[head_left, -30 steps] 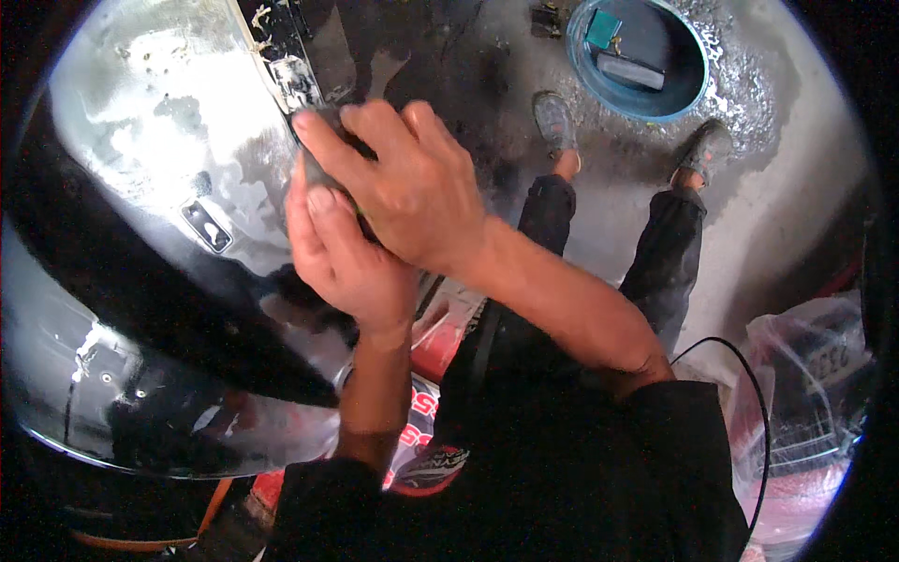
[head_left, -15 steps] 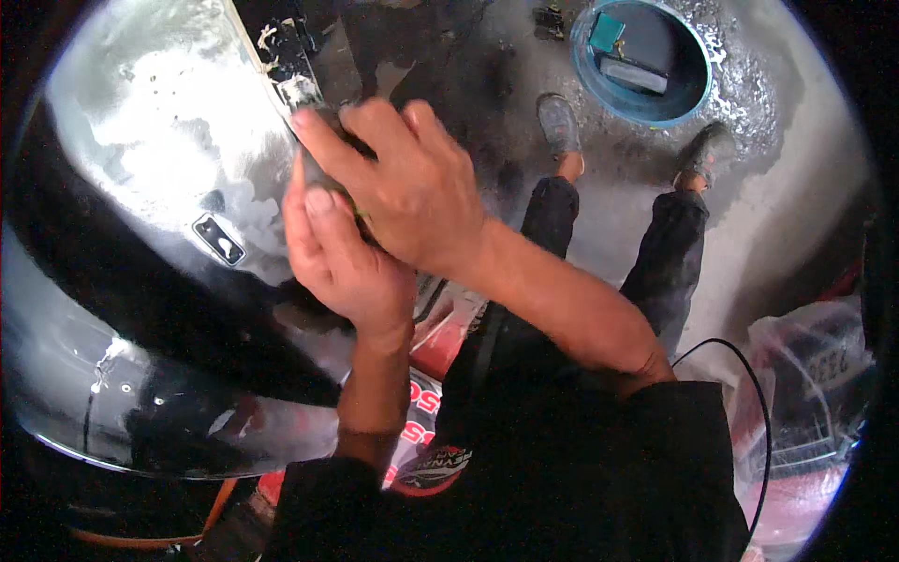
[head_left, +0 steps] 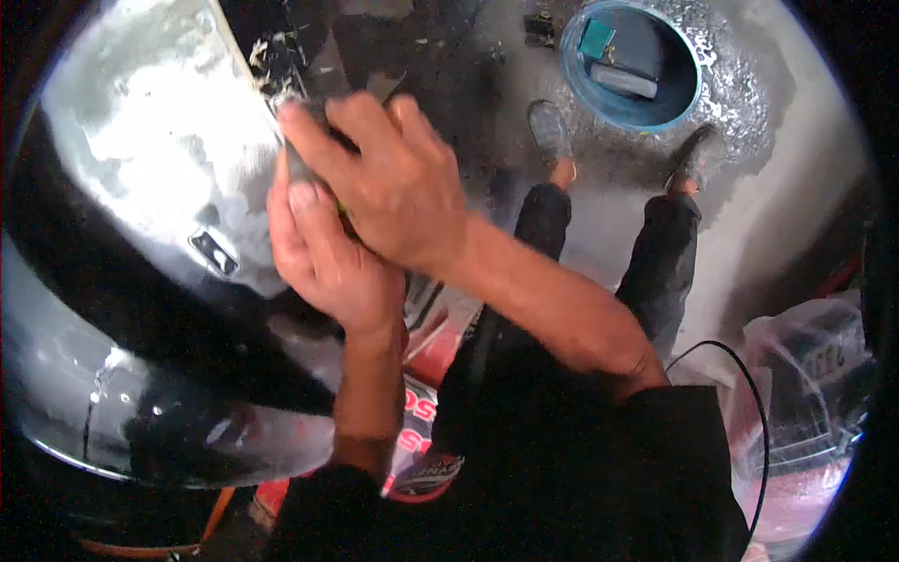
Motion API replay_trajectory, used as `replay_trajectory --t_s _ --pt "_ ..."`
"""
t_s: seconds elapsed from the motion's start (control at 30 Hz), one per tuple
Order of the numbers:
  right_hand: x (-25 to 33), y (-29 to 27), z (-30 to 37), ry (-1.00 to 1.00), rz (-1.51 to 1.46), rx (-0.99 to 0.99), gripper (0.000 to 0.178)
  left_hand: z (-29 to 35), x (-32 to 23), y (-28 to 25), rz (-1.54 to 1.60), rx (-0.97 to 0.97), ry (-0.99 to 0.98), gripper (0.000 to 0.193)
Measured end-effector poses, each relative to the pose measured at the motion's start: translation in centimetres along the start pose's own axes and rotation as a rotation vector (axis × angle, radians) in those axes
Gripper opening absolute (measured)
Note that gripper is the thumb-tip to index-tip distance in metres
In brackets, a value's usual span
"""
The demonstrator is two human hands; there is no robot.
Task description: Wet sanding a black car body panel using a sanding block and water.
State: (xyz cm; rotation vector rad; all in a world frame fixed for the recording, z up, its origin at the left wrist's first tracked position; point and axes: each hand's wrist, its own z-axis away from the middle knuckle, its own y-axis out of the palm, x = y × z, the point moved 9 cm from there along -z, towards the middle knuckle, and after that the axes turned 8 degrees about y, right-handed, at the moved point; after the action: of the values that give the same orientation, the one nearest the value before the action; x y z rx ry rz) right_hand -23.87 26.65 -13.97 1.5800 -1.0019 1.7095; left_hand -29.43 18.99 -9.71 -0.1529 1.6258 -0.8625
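My two hands meet at the edge of a shiny, wet, pale vehicle panel (head_left: pixel 140 140). My right hand (head_left: pixel 393 178) lies over a dark grey flat piece (head_left: pixel 302 167), its index finger stretched along it and the other fingers bent. Below it, my left hand (head_left: pixel 332 258) is closed with the thumb against the same piece and the fingers along the panel edge. Most of the piece is hidden by my hands, and its exact kind cannot be made out. A speck of yellow-green shows between the hands. Whitish residue (head_left: pixel 276 89) clings beside the panel edge just beyond my fingertips.
A blue round tub (head_left: pixel 571 84) with a green pad (head_left: pixel 596 37) and a grey block (head_left: pixel 626 81) stands on the wet floor at far right. A dark glossy curved body part (head_left: pixel 187 431) lies at lower left. Plastic-wrapped goods (head_left: pixel 805 375) and a black cable (head_left: pixel 763 421) are at right.
Both hands have shifted slightly left together, still on the dark grey piece at the panel edge. The whole view has also moved a little.
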Motion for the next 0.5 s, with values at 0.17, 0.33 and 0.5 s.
replay_trajectory --t_s 0.17,0.33,0.5 --pt "0.0 1.2 -0.1 -0.055 0.054 -0.123 0.051 -1.5 -0.2 0.5 0.079 -0.066 0.024 0.041" --pt "0.4 0.6 0.6 -0.048 -0.010 -0.058 0.050 -0.4 0.6 -0.6 0.158 -0.020 -0.028 0.040" --pt "0.6 0.1 -0.2 -0.013 0.014 0.015 0.051 0.2 0.3 -1.4 0.187 -0.075 -0.015 0.042"
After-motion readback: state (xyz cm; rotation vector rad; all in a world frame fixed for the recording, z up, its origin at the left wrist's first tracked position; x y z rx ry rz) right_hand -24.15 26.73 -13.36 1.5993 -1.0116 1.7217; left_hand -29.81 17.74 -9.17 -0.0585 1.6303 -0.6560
